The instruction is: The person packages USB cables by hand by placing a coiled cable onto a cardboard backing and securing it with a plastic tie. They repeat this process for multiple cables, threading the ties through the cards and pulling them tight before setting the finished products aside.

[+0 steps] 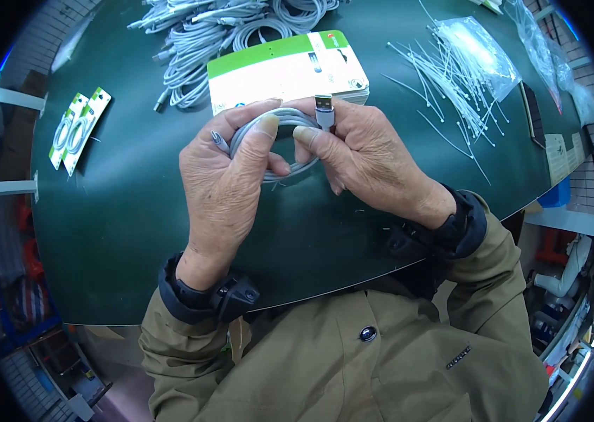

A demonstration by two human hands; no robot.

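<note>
A coiled grey USB cable [290, 170] is held between both hands above the near middle of the table. My left hand [220, 169] is closed round the coil's left side, thumb on top, with the small connector sticking out by its fingers. On the other side my right hand [374, 158] pinches the coil with thumb and fingers, and the USB plug [324, 112] points up beside its thumb. Just beyond the hands lies a stack of white and green packaging cards [283, 70], partly covered by my fingers.
Many coiled grey cables [191, 63] are heaped at the far middle. White cable ties [452, 84] lie spread at the right beside a clear plastic bag [487, 56]. Two carded cables [78, 132] rest at the left on the dark green table [114, 246]. A dark phone-like slab [532, 112] is near the right edge.
</note>
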